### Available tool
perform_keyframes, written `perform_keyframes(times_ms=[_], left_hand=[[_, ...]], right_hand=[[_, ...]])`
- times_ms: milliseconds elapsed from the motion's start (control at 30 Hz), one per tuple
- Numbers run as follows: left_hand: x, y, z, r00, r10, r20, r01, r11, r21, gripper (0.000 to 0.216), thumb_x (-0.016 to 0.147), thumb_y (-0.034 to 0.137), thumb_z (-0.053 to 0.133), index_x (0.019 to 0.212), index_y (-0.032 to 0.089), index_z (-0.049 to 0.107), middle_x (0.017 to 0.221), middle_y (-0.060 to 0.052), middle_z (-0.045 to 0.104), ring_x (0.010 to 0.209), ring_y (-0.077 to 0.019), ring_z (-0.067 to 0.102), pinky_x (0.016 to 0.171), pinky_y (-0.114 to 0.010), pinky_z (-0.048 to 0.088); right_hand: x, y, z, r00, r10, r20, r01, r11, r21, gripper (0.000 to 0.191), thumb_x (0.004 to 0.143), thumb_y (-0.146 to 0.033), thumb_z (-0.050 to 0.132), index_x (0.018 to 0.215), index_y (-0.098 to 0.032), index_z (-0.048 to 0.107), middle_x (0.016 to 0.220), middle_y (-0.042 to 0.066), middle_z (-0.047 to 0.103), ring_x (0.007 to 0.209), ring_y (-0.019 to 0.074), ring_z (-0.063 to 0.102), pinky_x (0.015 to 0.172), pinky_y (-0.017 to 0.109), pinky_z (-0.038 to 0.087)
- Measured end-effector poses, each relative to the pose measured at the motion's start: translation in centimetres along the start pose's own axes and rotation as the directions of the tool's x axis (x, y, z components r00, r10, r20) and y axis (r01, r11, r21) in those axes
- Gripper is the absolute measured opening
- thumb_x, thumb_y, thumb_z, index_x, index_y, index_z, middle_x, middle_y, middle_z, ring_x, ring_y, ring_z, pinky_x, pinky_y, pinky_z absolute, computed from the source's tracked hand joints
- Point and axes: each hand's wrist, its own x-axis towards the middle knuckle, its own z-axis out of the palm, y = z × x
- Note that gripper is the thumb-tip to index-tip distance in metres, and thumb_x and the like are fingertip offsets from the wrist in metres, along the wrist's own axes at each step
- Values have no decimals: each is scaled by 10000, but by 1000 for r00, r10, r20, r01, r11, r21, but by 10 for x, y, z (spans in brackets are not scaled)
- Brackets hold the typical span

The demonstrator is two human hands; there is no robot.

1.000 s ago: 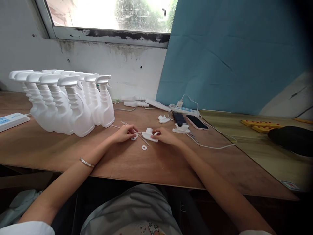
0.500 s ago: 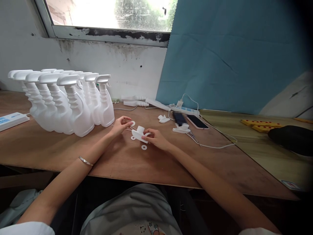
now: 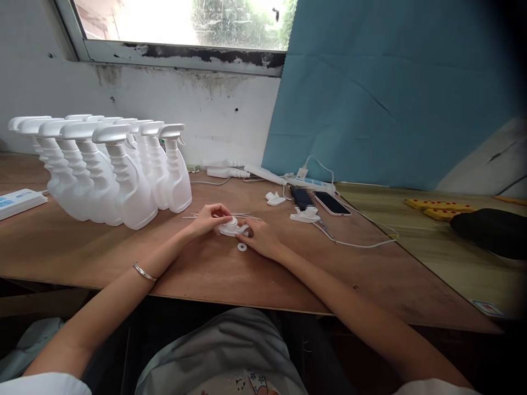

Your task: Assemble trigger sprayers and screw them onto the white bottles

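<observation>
My right hand [image 3: 261, 237] grips a white trigger spray head [image 3: 228, 230] low over the wooden table, its collar end facing up. My left hand [image 3: 209, 219] is closed at that collar, thumb and fingertips on a small white washer [image 3: 233, 220] at its top. Whether the washer is seated inside cannot be made out. Just below the spray head, a loose white washer [image 3: 242, 247] lies flat on the table. Thin clear tubes [image 3: 242, 214] lie behind both hands.
Several white spray bottles [image 3: 127, 186] with heads on stand in rows at left. Two more spray heads, one [image 3: 275, 198] farther back and one [image 3: 304, 215] nearer, lie right of my hands. Beyond are a phone [image 3: 332, 204], a screwdriver [image 3: 326, 231], cables and a power strip [image 3: 317, 185].
My left hand has moved right, bringing the washer from beside the spray head onto its collar. The spray head has turned more level. A second loose washer on the table is now hidden.
</observation>
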Motion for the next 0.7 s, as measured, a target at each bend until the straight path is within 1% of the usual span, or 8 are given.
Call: perform_keyframes(times_ms=[100,233,333,400,467,533,600,700], left_hand=[[0,0,0,999,-6,54,5,1000,25,295,637,385,672,760,128,593,708,-9,598,592,-90,511,527,-205,394],[-1,-1,-1,988,14,156,-22,999,50,291,674,384,646,805,132,589,746,-10,597,625,-84,516,556,-196,394],[-2,-2,-1,972,48,231,-68,994,80,345,643,373,678,877,141,573,804,-8,594,636,-82,523,573,-201,400],[-3,-2,-1,966,85,244,-116,987,113,363,628,355,690,896,147,563,839,-10,594,665,-91,537,607,-214,416],[-4,-2,-1,964,114,238,-154,976,154,344,637,349,679,891,150,557,836,-9,597,691,-101,545,634,-226,426],[-5,-2,0,964,141,227,-189,960,207,338,638,351,680,879,155,547,797,2,591,693,-103,537,634,-224,424],[-5,-1,0,961,183,210,-236,935,265,358,615,356,702,860,160,531,749,20,573,674,-98,516,617,-213,414],[-4,0,-1,940,272,205,-330,875,353,331,609,371,711,764,156,512,707,29,551,629,-85,473,585,-199,394]], right_hand=[[0,1,1,1000,11,-4,-11,1000,-10,205,729,-266,622,908,-178,575,852,36,650,775,177,585,751,316,432],[-1,2,3,1000,-2,-25,1,1000,-31,216,725,-264,623,918,-183,569,906,44,654,844,204,591,787,346,431],[-1,4,3,999,-5,-47,3,999,-39,216,728,-257,613,924,-182,561,914,51,652,851,215,592,782,360,437],[-2,5,3,997,-22,-77,20,1000,-21,268,731,-234,602,985,-180,536,941,59,640,862,213,589,783,360,442],[-3,7,1,991,-87,-99,86,996,-14,348,739,-213,588,1074,-185,495,996,71,615,892,208,579,787,355,447],[-3,8,0,977,-192,-97,188,981,-46,370,758,-216,571,1115,-203,475,1056,79,586,937,210,562,797,355,444],[-4,8,-1,955,-282,-92,273,957,-96,303,780,-240,555,1076,-214,499,1064,78,577,953,212,550,804,353,439],[-3,7,-1,942,-321,-102,307,943,-132,198,795,-278,545,977,-201,530,970,72,596,884,198,559,765,324,446]])
